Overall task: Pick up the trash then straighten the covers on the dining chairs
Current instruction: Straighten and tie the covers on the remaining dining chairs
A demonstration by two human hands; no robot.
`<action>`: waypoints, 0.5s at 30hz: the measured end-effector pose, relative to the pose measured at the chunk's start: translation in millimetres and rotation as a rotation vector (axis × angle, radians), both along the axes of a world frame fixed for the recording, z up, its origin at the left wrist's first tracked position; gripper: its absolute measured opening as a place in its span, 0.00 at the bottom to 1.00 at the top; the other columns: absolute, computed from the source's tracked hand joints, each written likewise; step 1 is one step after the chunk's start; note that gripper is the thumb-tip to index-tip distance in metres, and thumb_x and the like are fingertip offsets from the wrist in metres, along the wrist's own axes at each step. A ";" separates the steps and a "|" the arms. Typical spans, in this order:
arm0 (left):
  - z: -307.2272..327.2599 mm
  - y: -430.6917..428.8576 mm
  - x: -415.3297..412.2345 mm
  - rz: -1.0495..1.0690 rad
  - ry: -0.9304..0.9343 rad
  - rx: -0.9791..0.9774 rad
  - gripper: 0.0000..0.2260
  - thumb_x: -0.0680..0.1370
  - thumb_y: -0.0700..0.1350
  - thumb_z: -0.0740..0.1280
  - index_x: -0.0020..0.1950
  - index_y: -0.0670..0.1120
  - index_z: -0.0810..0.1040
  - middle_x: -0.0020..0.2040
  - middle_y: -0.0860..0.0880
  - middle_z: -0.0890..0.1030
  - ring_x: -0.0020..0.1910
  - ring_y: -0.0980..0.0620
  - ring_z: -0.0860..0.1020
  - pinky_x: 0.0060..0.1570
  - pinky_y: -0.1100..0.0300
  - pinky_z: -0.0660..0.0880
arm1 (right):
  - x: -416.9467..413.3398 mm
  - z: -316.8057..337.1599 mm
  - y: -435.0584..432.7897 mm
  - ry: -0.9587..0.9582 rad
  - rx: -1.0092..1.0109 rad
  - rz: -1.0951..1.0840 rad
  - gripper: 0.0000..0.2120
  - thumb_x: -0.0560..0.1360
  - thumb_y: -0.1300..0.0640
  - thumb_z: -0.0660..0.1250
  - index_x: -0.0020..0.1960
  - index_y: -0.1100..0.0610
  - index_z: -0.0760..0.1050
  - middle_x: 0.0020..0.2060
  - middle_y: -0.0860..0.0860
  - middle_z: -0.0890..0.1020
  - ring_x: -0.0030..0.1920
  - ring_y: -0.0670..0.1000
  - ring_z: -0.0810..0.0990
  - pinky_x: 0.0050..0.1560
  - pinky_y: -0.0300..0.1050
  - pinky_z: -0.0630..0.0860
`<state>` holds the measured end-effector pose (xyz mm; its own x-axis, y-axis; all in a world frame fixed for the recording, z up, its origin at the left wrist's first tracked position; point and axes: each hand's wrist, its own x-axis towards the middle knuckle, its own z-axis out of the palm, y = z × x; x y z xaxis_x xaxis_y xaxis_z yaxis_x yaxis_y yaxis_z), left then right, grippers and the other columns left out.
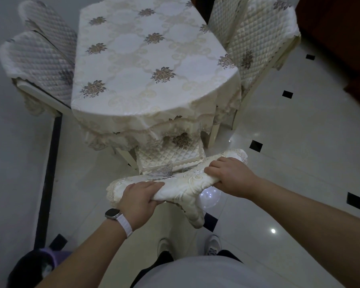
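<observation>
Since both hands are wrapped round the back cover [181,188] of the near chair [170,157], I'm calling this the straightening step, not trash pickup. I can't see any loose trash on the floor or the tablecloth [154,59] from here. Left hand [139,197], fingers curled over the top, grips the bunched fabric near the left end of the chair's top rail; right hand [232,177] grips it toward the right end. Cover sits on top of the chair back, rumpled and twisted, w/ a flap hanging down btwn the hands on my side. The chair itself is tucked under the table end. Next move, imo: pull the two ends apart to take out the twist, then draw the flap down flat & centre it. Left chairs [40,59] and right chairs [260,44] prob. need a check after. Purple bin [42,260] sits bottom left, likely the trash spot.
</observation>
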<state>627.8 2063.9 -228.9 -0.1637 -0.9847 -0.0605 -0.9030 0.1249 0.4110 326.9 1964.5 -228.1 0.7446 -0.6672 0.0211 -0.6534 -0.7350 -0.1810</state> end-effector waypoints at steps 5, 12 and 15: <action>4.0 -0.7 -0.5 -0.007 0.008 0.007 0.22 0.71 0.61 0.64 0.59 0.51 0.81 0.53 0.52 0.84 0.52 0.47 0.81 0.51 0.44 0.77 | 1.0 3.0 0.7 0.025 0.015 -0.013 0.13 0.67 0.51 0.73 0.51 0.51 0.77 0.41 0.46 0.79 0.38 0.52 0.76 0.39 0.44 0.71; 11.1 -2.0 -2.5 -0.043 -0.068 0.019 0.22 0.70 0.58 0.67 0.61 0.51 0.80 0.55 0.51 0.83 0.52 0.48 0.81 0.53 0.50 0.77 | -0.5 19.7 4.5 0.074 0.105 -0.015 0.18 0.71 0.47 0.64 0.59 0.52 0.76 0.51 0.48 0.79 0.49 0.52 0.76 0.50 0.46 0.70; 23.8 -5.6 -9.2 -0.098 -0.038 0.015 0.24 0.69 0.60 0.66 0.61 0.51 0.80 0.54 0.52 0.83 0.51 0.50 0.81 0.51 0.56 0.77 | -3.3 28.7 6.2 0.068 0.110 -0.001 0.21 0.71 0.44 0.62 0.61 0.51 0.75 0.54 0.48 0.79 0.52 0.51 0.76 0.55 0.46 0.72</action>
